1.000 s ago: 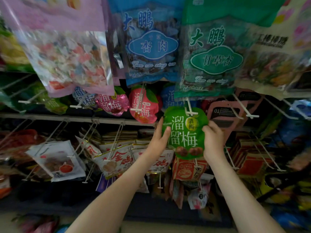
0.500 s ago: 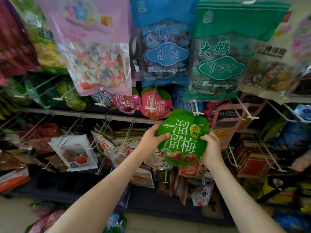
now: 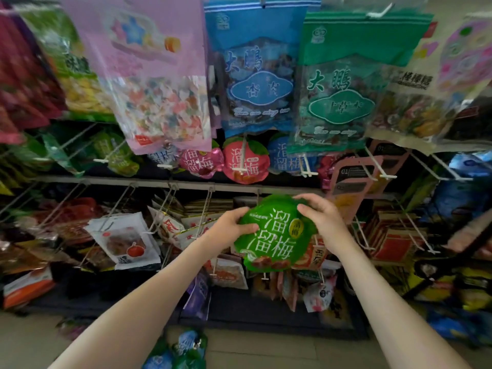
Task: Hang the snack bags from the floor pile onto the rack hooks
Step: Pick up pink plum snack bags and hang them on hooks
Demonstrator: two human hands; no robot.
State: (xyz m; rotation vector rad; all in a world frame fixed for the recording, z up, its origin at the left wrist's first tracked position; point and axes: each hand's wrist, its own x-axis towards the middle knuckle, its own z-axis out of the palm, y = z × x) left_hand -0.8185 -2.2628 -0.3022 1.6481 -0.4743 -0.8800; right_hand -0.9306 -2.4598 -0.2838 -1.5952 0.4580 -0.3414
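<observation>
Shop aisle, wire display rack: one bag held up, not yet hung.
The round green foil snack bag is gripped at its left edge by the left hand and clasped over its top right by the right hand. It is held free, below the white wire rack hook. More bags are left in the floor pile.

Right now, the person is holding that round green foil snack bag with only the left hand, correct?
Not quite. The head view shows both hands on the round green foil snack bag: the left hand grips its left edge, and the right hand grips its upper right edge.
</observation>
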